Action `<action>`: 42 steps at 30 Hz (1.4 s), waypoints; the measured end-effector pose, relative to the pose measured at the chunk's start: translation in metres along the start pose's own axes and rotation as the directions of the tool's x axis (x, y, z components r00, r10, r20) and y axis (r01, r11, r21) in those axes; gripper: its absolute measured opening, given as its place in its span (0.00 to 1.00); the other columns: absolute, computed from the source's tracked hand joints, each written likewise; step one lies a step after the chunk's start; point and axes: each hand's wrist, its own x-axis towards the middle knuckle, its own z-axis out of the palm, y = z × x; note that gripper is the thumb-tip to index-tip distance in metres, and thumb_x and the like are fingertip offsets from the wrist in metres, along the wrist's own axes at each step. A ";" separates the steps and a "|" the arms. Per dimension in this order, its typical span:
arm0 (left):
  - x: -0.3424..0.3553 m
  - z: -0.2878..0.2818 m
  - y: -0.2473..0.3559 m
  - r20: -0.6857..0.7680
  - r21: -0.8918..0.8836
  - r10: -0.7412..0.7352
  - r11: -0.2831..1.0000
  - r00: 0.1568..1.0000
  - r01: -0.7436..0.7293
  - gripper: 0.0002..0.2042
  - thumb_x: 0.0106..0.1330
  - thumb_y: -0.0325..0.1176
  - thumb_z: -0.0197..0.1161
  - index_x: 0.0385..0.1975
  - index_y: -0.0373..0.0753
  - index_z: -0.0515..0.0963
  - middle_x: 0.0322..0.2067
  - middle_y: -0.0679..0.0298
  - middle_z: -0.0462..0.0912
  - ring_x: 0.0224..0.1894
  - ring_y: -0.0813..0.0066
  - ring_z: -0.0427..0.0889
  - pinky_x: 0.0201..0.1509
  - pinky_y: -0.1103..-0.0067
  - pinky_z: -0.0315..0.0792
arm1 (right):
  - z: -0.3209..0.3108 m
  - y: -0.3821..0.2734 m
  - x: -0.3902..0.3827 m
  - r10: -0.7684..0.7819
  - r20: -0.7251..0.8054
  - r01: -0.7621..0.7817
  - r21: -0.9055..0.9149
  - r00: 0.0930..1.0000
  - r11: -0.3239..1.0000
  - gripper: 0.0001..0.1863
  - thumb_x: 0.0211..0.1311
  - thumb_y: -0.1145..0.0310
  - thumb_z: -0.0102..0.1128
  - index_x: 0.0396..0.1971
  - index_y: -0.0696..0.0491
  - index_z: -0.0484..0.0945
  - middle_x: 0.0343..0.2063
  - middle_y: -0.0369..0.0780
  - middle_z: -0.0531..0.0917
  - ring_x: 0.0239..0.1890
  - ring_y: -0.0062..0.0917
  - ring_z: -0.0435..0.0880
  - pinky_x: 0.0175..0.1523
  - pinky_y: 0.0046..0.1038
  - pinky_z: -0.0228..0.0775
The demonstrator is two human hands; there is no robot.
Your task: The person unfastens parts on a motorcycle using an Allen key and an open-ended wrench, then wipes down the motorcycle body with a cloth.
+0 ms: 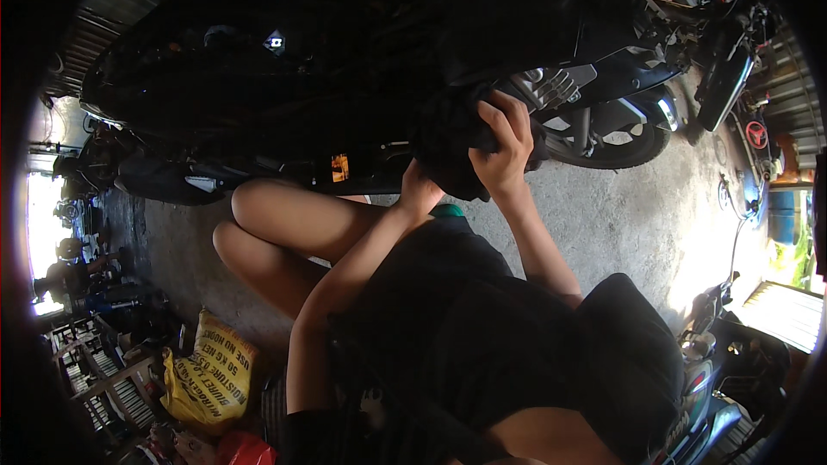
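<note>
In front of me a large black motorcycle (345, 95) stretches across the upper part of the view. Against its side is a bulky, dark black piece (452, 151); its kind is lost in the shadow. My right hand (504, 142) grips its right side, fingers curled over it. From below and left, my left hand (419, 192) holds the same piece, most of its fingers hidden behind it. Just right of the piece, a ribbed silver metal part (556, 86) shows on the machine. My bent knees (293, 224) are close to the motorcycle's lower edge.
Concrete floor (603, 215) lies to the right, by the motorcycle's wheel (629, 146). A yellow printed sack (211, 370) is at lower left, near a red bag (245, 448). Another motorcycle (706, 396) stands at lower right. A blue barrel (782, 217) is at far right.
</note>
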 end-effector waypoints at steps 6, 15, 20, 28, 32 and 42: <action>0.005 0.015 0.041 -0.050 -0.621 -0.400 0.730 0.915 0.285 0.25 0.74 0.47 0.41 0.63 0.37 0.61 0.61 0.60 0.68 0.62 0.66 0.70 0.65 0.69 0.66 | -0.020 0.004 -0.025 0.091 0.249 -0.115 0.082 0.964 0.990 0.29 0.25 0.83 0.58 0.39 0.55 0.78 0.41 0.46 0.77 0.43 0.43 0.76 0.47 0.34 0.71; 0.017 0.013 0.100 -0.178 -0.150 -0.112 0.985 0.978 0.086 0.25 0.74 0.42 0.45 0.66 0.34 0.57 0.63 0.54 0.65 0.66 0.66 0.63 0.69 0.73 0.57 | -0.053 -0.011 -0.046 -0.067 0.124 0.040 0.211 0.990 0.977 0.21 0.32 0.74 0.67 0.34 0.57 0.79 0.38 0.47 0.77 0.40 0.42 0.79 0.45 0.35 0.72; 0.065 0.045 0.158 0.015 0.473 0.343 0.825 0.939 -0.309 0.25 0.73 0.42 0.48 0.63 0.32 0.61 0.63 0.50 0.65 0.66 0.58 0.64 0.71 0.70 0.53 | -0.047 -0.019 -0.030 0.028 -0.022 -0.023 0.192 0.999 0.981 0.11 0.46 0.79 0.64 0.31 0.60 0.73 0.36 0.49 0.78 0.37 0.39 0.80 0.44 0.31 0.71; 0.094 0.070 0.139 0.401 0.723 0.517 0.329 0.756 -0.608 0.22 0.62 0.29 0.58 0.58 0.39 0.70 0.58 0.55 0.72 0.62 0.52 0.67 0.67 0.63 0.58 | -0.054 0.003 -0.037 0.136 -0.118 -0.127 0.081 0.984 0.989 0.10 0.51 0.80 0.62 0.35 0.61 0.75 0.40 0.47 0.79 0.43 0.33 0.79 0.51 0.29 0.68; 0.087 0.060 0.126 0.328 0.771 0.545 0.318 0.772 -0.552 0.21 0.60 0.28 0.60 0.55 0.39 0.71 0.50 0.56 0.76 0.54 0.51 0.73 0.63 0.60 0.63 | -0.056 0.009 -0.044 0.194 -0.062 -0.189 0.086 0.979 0.978 0.11 0.50 0.82 0.59 0.35 0.62 0.74 0.39 0.47 0.78 0.44 0.34 0.78 0.52 0.29 0.66; 0.101 0.083 0.141 0.505 0.746 0.537 0.121 0.676 -0.654 0.22 0.59 0.30 0.59 0.56 0.39 0.72 0.48 0.57 0.77 0.45 0.57 0.78 0.59 0.64 0.68 | -0.051 0.011 -0.043 0.306 -0.147 -0.268 0.231 0.941 0.935 0.17 0.46 0.82 0.54 0.40 0.63 0.74 0.43 0.46 0.77 0.47 0.32 0.77 0.58 0.30 0.63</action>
